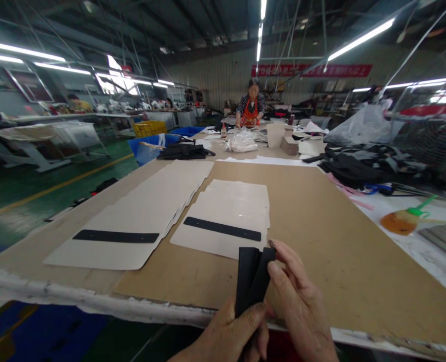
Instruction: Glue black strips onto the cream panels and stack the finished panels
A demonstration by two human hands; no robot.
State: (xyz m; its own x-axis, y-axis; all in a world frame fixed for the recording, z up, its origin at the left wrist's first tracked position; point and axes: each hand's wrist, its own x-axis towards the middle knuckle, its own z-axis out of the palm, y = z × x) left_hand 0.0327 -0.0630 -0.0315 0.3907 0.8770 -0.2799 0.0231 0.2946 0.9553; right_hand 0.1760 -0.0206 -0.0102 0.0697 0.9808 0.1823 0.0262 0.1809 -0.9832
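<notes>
My left hand point(230, 336) pinches the lower end of a few black strips point(252, 279) held upright at the table's near edge. My right hand point(298, 301) grips the same black strips from the right, fingertips at their top corner. Just beyond lies a stack of cream sheets point(228, 213) with one black strip point(223, 229) laid across it. To the left, a longer stack of cream sheets point(140, 211) carries another black strip point(116, 236).
A brown cardboard sheet point(339, 241) covers the table. An orange glue bottle with a green tip point(406, 220) lies at the right, with dark fabric point(362, 163) behind it. A person in a red apron point(250, 105) works at the far end. Blue bins point(151, 143) stand at the left.
</notes>
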